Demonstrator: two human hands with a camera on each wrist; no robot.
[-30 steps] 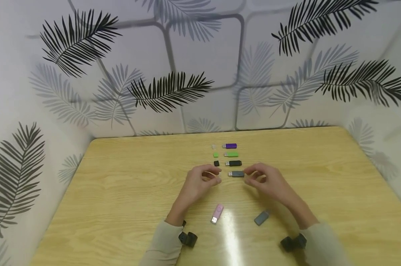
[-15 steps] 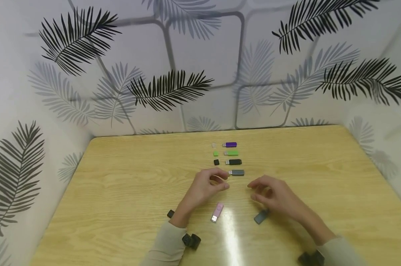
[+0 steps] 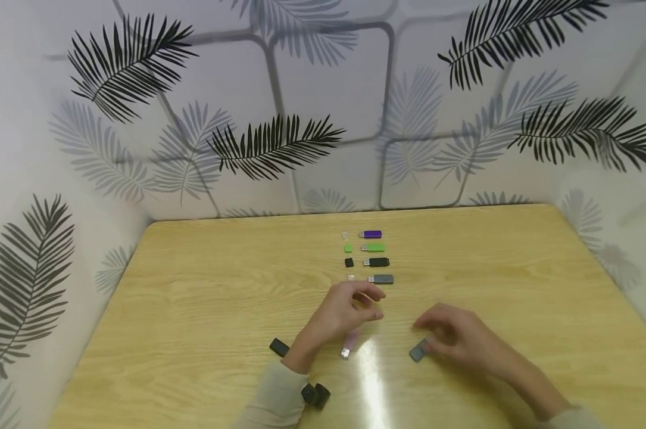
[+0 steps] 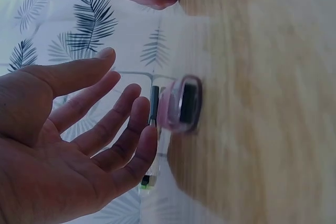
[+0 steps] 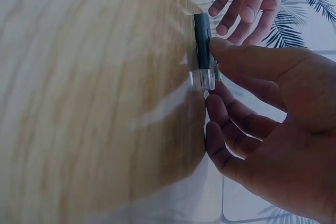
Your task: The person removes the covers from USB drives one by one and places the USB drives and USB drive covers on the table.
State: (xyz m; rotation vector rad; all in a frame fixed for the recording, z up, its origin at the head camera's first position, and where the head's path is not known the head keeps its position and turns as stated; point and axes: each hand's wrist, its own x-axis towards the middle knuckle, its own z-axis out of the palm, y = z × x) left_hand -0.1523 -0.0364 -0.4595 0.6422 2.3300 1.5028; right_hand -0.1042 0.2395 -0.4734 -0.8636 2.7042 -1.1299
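Note:
In the head view, a grey USB stick lies on the table by my right hand, its thumb tip at the stick's far end. The right wrist view has this stick with its clear cap close to my thumb; the other fingers are loosely bent and not closed round it. My left hand hovers with relaxed fingers over a pink USB stick, hiding part of it. Blurred in the left wrist view, the pink stick is apart from my fingers.
Toward the back lie purple, green, black and grey USB sticks in a column, small caps to their left. Another black stick lies left of my left wrist. A leaf-patterned covering stands behind the table.
My right hand has come back from the grey stick in the column to the nearer grey stick. My left hand has moved right and nearer, uncovering a clear cap and the black stick.

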